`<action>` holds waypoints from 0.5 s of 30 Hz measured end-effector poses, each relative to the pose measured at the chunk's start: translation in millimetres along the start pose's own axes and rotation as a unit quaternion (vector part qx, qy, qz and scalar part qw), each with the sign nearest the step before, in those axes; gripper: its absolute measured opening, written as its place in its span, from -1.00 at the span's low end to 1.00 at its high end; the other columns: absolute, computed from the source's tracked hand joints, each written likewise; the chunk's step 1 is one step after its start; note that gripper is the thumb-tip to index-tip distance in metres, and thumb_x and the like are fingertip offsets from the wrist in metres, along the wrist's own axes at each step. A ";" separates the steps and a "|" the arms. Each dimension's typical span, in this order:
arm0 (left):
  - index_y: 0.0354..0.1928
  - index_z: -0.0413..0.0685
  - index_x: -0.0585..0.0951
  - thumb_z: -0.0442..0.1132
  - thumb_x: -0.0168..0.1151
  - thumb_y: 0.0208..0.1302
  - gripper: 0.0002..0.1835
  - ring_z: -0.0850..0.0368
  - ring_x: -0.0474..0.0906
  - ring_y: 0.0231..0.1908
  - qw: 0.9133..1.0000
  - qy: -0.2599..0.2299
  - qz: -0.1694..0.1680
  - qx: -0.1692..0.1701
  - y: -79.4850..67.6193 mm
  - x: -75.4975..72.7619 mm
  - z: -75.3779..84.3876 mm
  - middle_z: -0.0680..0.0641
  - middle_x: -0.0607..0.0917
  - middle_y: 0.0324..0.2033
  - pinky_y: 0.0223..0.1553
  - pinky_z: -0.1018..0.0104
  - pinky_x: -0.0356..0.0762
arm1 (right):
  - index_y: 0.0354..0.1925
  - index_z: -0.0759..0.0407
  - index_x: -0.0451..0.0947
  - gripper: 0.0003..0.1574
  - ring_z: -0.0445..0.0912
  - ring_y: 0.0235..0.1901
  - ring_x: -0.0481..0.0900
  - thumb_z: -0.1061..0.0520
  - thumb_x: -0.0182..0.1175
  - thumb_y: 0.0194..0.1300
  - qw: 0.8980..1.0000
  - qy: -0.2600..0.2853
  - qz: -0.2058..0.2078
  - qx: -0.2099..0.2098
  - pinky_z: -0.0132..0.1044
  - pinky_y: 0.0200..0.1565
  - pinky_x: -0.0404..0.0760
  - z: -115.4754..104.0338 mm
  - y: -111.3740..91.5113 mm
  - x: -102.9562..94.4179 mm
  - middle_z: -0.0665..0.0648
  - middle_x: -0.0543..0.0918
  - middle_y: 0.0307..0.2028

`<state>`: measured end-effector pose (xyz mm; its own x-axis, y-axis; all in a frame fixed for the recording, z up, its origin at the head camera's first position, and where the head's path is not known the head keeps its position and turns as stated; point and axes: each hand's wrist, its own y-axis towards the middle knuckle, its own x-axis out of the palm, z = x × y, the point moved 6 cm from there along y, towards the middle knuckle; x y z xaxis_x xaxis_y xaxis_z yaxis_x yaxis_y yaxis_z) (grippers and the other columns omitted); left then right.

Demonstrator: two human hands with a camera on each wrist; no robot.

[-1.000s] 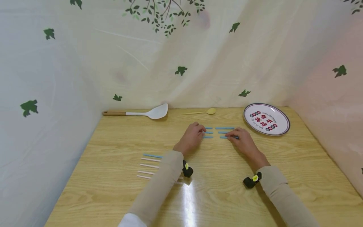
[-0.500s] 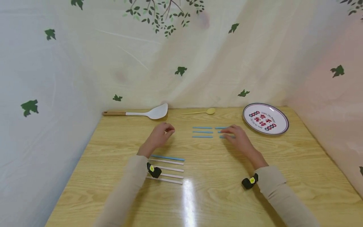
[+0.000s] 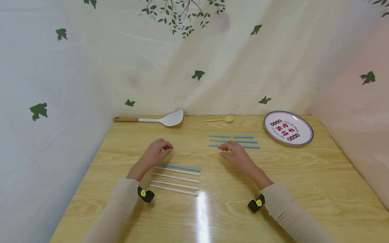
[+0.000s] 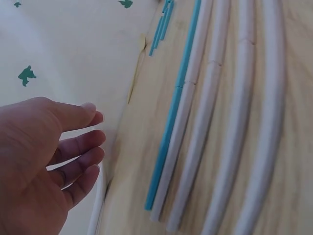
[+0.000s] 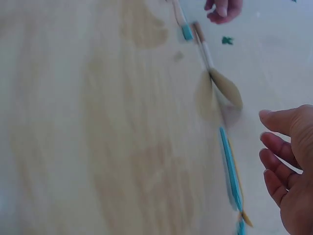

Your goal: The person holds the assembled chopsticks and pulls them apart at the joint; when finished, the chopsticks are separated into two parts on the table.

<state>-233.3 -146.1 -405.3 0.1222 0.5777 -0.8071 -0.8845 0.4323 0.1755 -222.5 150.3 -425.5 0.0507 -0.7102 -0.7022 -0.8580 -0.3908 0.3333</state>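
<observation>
My left hand point(image 3: 150, 155) hovers just behind the left end of a blue chopstick point(image 3: 179, 166), its fingers loosely curled around nothing. Several pale pink chopsticks point(image 3: 176, 177) lie in parallel rows on the near side of the blue one. The left wrist view shows a joint line partway along the blue chopstick point(image 4: 168, 132). My right hand point(image 3: 237, 155) hangs beside the shorter blue chopstick pieces, thumb and fingers apart, holding nothing. Those pieces form three rows, thin pieces point(image 3: 219, 136) on the left and thicker pieces point(image 3: 247, 141) on the right. Its fingers partly hide the nearest rows.
Along the back of the wooden table point(image 3: 225, 216) lie a white spatula point(image 3: 173, 118) with a wooden handle and a yellow spoon point(image 3: 228, 118). A white plate point(image 3: 288, 130) with red characters sits at the back right. Patterned cloth point(image 3: 164, 67) hangs behind.
My left hand has moved left and nearer, away from the thin blue pieces. My right hand has let go of the nearest thick blue piece and shifted left, off the rows.
</observation>
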 end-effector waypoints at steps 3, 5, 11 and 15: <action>-0.15 -0.22 0.64 -0.28 0.16 0.35 -0.83 0.02 0.54 -0.18 1.000 -0.002 -0.022 -0.008 -6.4 2.3 -0.4 -0.11 0.61 -0.24 -0.11 0.09 0.54 | -0.07 0.22 0.62 -0.73 -0.05 -0.19 0.51 0.23 0.27 0.24 1.000 0.015 -0.019 -0.010 -0.12 -0.12 0.55 -11.4 -0.8 14.7 0.15 0.63 -0.18; -0.14 -0.22 0.64 -0.30 0.15 0.35 -0.84 0.02 0.54 -0.17 0.999 -0.007 -0.035 -0.009 -10.5 4.2 -1.3 -0.10 0.61 -0.23 -0.09 0.08 0.54 | -0.06 0.20 0.61 -0.73 -0.08 -0.18 0.52 0.22 0.27 0.25 0.999 0.022 -0.030 -0.011 -0.15 -0.12 0.56 -18.5 -0.7 23.7 0.13 0.63 -0.17; -0.17 -0.21 0.64 -0.36 0.20 0.29 -0.88 0.06 0.54 -0.22 0.998 -0.024 -0.054 0.006 -20.1 11.6 -6.9 -0.08 0.62 -0.27 -0.12 0.11 0.55 | -0.06 0.19 0.61 -0.73 -0.11 -0.17 0.52 0.16 0.26 0.27 0.998 0.038 -0.049 -0.004 -0.22 -0.10 0.56 -34.8 1.0 45.5 0.09 0.61 -0.18; -0.21 -0.15 0.65 -0.35 0.26 0.24 -0.90 0.17 0.50 -0.28 0.998 -0.033 -0.059 0.009 -23.4 17.8 -12.8 -0.02 0.60 -0.32 -0.20 0.27 0.52 | -0.06 0.17 0.61 -0.73 -0.13 -0.18 0.51 0.14 0.26 0.27 0.997 0.043 -0.066 -0.006 -0.24 -0.09 0.55 -41.2 1.8 59.6 0.04 0.60 -0.20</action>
<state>-216.1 -154.8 -431.1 0.2560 0.5659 -0.7837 -0.8535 0.5130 0.0917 -199.9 83.2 -440.9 0.2071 -0.6988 -0.6847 -0.8343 -0.4916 0.2494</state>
